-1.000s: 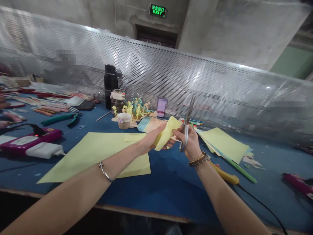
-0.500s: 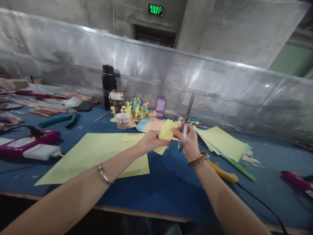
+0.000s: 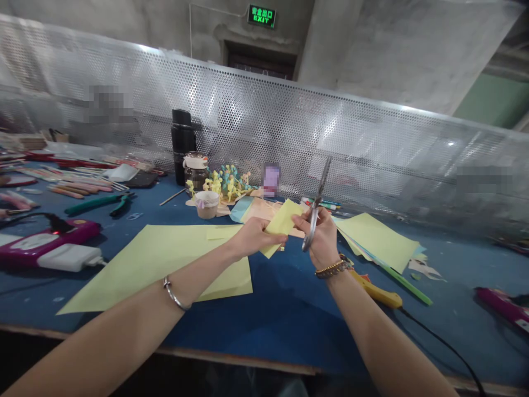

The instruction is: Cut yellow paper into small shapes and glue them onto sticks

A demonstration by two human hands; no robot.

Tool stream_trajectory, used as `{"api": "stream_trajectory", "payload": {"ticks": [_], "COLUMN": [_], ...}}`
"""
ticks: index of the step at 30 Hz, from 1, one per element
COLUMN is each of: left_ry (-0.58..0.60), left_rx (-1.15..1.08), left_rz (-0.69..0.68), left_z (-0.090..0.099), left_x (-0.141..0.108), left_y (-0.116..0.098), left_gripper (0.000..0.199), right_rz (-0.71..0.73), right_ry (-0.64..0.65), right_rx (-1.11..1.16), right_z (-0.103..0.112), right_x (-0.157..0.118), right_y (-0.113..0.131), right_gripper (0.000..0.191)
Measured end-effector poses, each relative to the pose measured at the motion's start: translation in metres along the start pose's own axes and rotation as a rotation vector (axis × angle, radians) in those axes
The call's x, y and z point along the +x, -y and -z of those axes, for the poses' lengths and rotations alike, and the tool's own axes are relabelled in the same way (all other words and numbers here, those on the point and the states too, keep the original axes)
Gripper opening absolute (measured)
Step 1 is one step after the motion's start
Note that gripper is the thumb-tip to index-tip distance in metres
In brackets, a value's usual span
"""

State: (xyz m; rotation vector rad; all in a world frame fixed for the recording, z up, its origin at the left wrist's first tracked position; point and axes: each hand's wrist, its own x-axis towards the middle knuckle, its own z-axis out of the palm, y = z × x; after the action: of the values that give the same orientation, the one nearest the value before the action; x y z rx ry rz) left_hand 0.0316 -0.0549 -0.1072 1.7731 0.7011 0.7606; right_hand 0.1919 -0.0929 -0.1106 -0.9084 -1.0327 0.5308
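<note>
Between my hands is a small piece of yellow paper, raised above the blue table. My left hand pinches its left side, thumb in front. With thumb and finger my right hand touches the paper's right edge, and the same hand holds a pair of metal scissors, blades pointing up and away from the paper. A large yellow sheet lies flat under my left forearm, with a narrow yellow strip on it.
More coloured sheets and a green strip lie to the right, near a yellow-handled corded tool. Behind stand a paper cup, small yellow and blue figures and a black flask. Pliers and a purple power strip sit left.
The small yellow paper has turned slightly between my hands, its top edge now tilted more. The scissors stay in my right hand, and both arms have barely moved.
</note>
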Motion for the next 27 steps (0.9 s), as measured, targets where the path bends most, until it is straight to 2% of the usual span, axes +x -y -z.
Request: {"api": "stream_trajectory", "payload": {"ticks": [5, 12, 18, 23, 27], "left_ry": [0.040, 0.083, 0.184, 0.139, 0.112], "left_rx": [-0.010, -0.027, -0.121, -0.105, -0.077], "left_rz": [0.049, 0.078, 0.147, 0.066, 0.053], "left_z": [0.003, 0.006, 0.008, 0.010, 0.010], "left_x": [-0.001, 0.000, -0.001, 0.002, 0.004], "left_y": [-0.003, -0.002, 0.003, 0.008, 0.008], "left_gripper": [0.019, 0.026, 0.032, 0.031, 0.030], "right_rz": [0.015, 0.013, 0.060, 0.046, 0.043], "right_ry": [-0.086, -0.090, -0.119, -0.153, -0.167], "right_rx": [0.039, 0.079, 0.131, 0.148, 0.140], "right_z": [0.003, 0.003, 0.008, 0.007, 0.007], "right_x": [0.003, 0.004, 0.006, 0.006, 0.006], "right_y": [0.004, -0.001, 0.002, 0.005, 0.005], "right_gripper": [0.041, 0.040, 0.035, 0.034, 0.035]}}
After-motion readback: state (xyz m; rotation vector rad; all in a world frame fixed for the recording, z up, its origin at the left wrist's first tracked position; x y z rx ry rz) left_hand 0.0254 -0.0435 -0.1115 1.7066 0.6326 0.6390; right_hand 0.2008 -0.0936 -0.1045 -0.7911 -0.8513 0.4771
